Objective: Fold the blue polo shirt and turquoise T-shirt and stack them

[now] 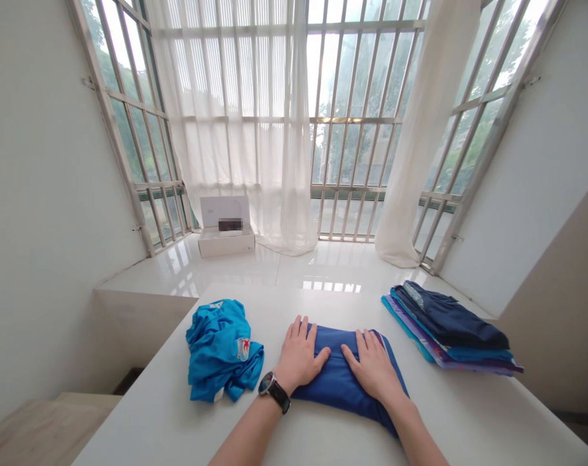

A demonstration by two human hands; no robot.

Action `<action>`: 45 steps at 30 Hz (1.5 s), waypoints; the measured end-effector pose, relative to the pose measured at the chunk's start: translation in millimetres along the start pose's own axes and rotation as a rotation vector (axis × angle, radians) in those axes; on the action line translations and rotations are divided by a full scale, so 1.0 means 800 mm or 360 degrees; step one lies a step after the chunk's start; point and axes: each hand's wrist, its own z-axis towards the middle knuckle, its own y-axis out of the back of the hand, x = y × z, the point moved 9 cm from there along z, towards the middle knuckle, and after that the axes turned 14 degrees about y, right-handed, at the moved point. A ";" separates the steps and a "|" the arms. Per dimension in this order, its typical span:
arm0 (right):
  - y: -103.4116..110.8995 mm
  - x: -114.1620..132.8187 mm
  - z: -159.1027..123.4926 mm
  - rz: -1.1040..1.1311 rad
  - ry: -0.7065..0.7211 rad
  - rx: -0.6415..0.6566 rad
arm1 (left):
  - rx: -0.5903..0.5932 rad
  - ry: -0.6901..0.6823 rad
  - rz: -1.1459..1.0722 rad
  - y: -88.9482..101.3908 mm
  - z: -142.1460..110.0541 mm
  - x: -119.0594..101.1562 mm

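A folded dark blue garment lies flat on the white table in front of me, a thin white and red stripe showing near its upper right corner. My left hand rests palm down on its left side, fingers stretched out, with a black watch on the wrist. On the right side of the garment lies my right hand, also flat with its fingers spread. To the left sits a crumpled bright blue garment with a white and red logo. Which kind of clothing the folded piece is, I cannot tell.
At the right of the table lies a stack of folded clothes in navy, blue and purple. Behind the table, an open white box stands on the glossy window ledge. Sheer curtains hang before the barred windows.
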 end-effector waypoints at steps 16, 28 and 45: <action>0.000 0.000 0.001 0.0029 0.0012 -0.0016 | 0.0007 -0.0007 -0.0032 0.000 0.000 0.000; -0.002 -0.003 0.002 0.0138 0.0026 -0.0111 | 0.0028 -0.0002 -0.0048 -0.001 0.000 -0.001; 0.005 0.006 -0.002 0.0144 -0.0040 -0.0014 | -0.0041 -0.0010 0.0073 0.005 0.004 0.005</action>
